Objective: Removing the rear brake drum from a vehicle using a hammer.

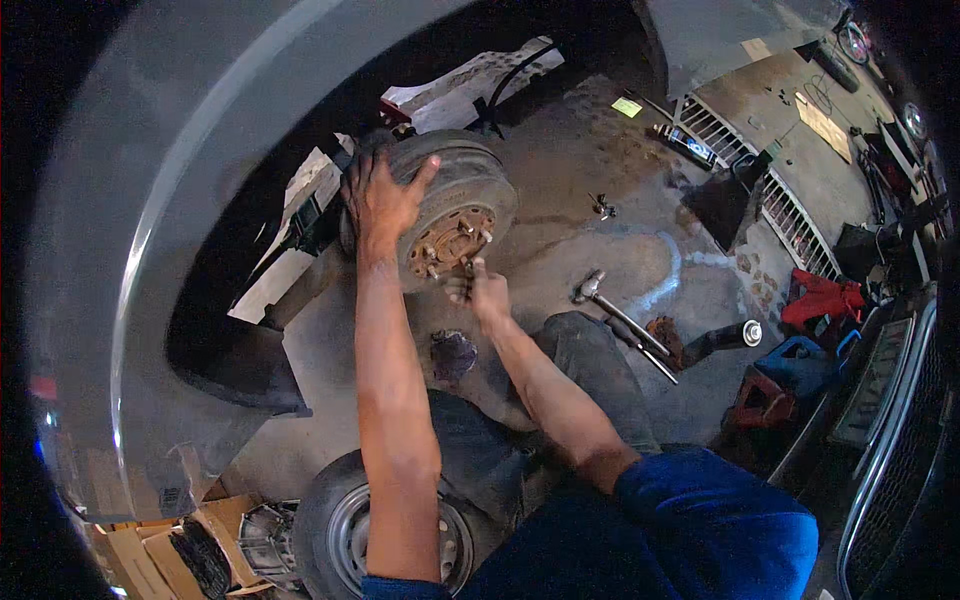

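Largest first: the grey car body (150,250) fills the left of the frame, its wheel arch open around the hub. A removed wheel (385,525) lies at bottom centre, beside our knees.

The brake drum (455,200) sits centre-upper frame, still on the hub, rusty face and studs (462,232) turned toward us. We judge it heavy, rigid cast metal, dusty and rust-rough rather than slick; it would not deform, but could bind on the hub and drop suddenly if it comes free. Best hold, in our judgement: both hands on opposite sides of the outer rim, clear of the studs.

Left hand (383,195): fingers spread, palm flat over the drum's upper left rim, bracing rather than clenching.

Right hand (480,290): just below the drum face, fingers closed around a small dark object near the lower studs; we cannot tell what it is, too small and shadowed.

On the floor, right of centre: a hammer (590,288), then long-handled tools (640,345) beside it. A red rag (822,298) lies at far right.
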### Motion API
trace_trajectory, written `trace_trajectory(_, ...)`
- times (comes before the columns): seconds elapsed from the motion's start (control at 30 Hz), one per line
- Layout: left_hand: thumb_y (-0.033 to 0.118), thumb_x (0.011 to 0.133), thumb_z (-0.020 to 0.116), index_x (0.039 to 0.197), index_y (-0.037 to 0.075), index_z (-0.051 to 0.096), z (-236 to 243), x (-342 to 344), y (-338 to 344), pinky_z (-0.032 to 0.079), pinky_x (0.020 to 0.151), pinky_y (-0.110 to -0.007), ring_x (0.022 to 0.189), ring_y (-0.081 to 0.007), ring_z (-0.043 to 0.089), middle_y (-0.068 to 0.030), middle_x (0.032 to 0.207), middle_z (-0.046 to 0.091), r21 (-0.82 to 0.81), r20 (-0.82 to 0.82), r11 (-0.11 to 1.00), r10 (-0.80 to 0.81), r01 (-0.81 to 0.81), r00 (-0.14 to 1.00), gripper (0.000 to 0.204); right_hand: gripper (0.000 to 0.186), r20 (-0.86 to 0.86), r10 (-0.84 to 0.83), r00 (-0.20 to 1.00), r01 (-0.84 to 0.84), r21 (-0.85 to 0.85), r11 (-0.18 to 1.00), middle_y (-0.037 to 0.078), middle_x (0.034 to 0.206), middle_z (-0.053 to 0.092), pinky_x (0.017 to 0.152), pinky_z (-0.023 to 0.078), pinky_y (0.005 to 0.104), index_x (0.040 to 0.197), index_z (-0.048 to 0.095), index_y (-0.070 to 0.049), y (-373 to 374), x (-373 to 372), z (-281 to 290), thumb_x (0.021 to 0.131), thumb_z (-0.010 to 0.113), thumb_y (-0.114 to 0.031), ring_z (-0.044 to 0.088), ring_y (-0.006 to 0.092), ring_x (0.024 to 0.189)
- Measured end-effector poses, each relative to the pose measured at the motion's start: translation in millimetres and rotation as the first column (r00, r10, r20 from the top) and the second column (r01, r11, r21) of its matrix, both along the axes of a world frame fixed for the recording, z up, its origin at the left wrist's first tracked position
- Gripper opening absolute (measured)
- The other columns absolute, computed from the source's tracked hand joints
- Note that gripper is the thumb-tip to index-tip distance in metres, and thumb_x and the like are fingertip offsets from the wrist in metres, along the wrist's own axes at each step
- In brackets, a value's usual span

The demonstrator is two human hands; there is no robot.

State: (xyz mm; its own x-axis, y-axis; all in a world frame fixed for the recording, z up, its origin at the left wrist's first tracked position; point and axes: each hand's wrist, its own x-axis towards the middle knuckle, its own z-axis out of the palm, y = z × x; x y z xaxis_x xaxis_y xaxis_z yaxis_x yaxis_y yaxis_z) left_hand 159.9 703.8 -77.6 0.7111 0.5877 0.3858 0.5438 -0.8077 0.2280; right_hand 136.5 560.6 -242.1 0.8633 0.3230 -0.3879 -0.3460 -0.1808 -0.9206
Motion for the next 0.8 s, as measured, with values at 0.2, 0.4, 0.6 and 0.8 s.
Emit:
trace_trajectory(0.2, 0.079, 0.074, 0.055, 0.142, -0.002, 0.041, 2, 7, -1, 0.014, 0.116, -0.056, 0.141, -0.0388, 0.027, -0.0235, 0.149, 0.036, -0.028, -0.002, 1.000, 0.002, -0.003, 1.000, 0.106, 0.041, 0.518, -0.258, 0.816, 0.171, 0.210, 0.963, 0.015, 0.081, 0.069, 0.074, 0.050, 0.0349, 0.105, 0.065, 0.001, 2, -7, -11, 0.091, 0.063, -0.038, 0.067, 0.0244, 0.072)
trace_trajectory(0.4, 0.079, 0.073, 0.056, 0.142, -0.002, 0.041, 6, 4, -3, 0.015, 0.116, -0.056, 0.141, -0.0379, 0.029, -0.0239, 0.149, 0.037, -0.004, -0.024, 0.999, 0.054, -0.054, 0.998, 0.108, 0.037, 0.234, -0.144, 0.962, 0.104, 0.175, 0.979, 0.014, 0.090, 0.071, 0.078, 0.053, 0.0359, 0.103, 0.060, 0.007, 3, -9, -3, 0.089, 0.068, -0.027, 0.069, 0.0238, 0.082)
trace_trajectory(0.6, 0.079, 0.074, 0.056, 0.141, -0.004, 0.042, 5, 1, -2, 0.020, 0.116, -0.049, 0.137, -0.0409, 0.034, -0.0267, 0.146, 0.039, 0.010, -0.025, 0.999, 0.051, -0.050, 0.998, 0.107, 0.042, -0.584, 0.174, 0.793, 0.221, 0.542, 0.811, 0.014, 0.100, 0.067, 0.079, 0.051, 0.0325, 0.110, 0.058, 0.006, 11, 6, -4, 0.091, 0.068, -0.031, 0.062, 0.0192, 0.093)
trace_trajectory(0.8, 0.081, 0.074, 0.052, 0.141, -0.003, 0.042, 7, 6, -7, 0.018, 0.117, -0.051, 0.140, -0.0385, 0.031, -0.0243, 0.149, 0.037, 0.012, -0.097, 0.996, 0.092, -0.091, 0.991, 0.108, 0.047, -0.150, -0.191, 0.970, 0.229, 0.299, 0.926, 0.013, 0.098, 0.067, 0.074, 0.051, 0.0307, 0.108, 0.056, 0.008, 19, 0, -13, 0.095, 0.061, -0.038, 0.063, 0.0155, 0.086)
